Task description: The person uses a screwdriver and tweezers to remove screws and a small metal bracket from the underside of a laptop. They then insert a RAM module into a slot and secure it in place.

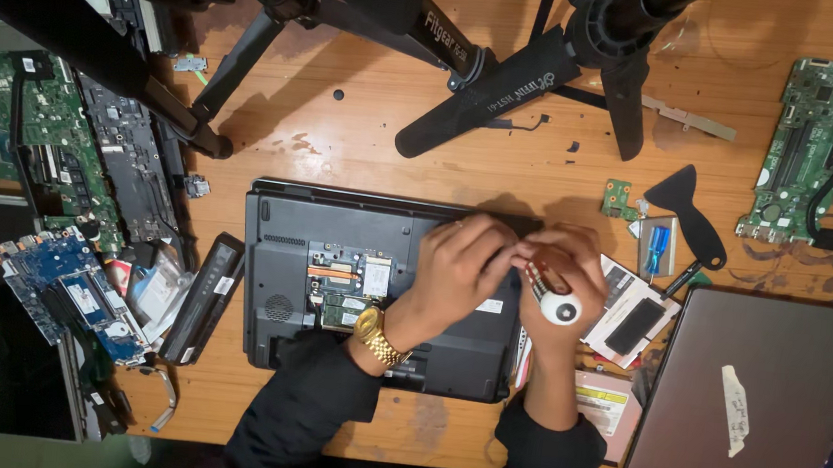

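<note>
A black laptop lies upside down on the wooden table, with an open bay showing small circuit boards. My right hand is closed around a screwdriver with a white round cap and red-striped handle, held upright over the laptop's right rear corner. My left hand, with a gold wristwatch, rests fingers against the screwdriver's shaft at the same corner. The tip is hidden behind my fingers.
Black tripod legs stand at the back. Green and blue circuit boards lie left, with a black battery. Another green board sits far right. A black pry tool and a closed grey laptop are at right.
</note>
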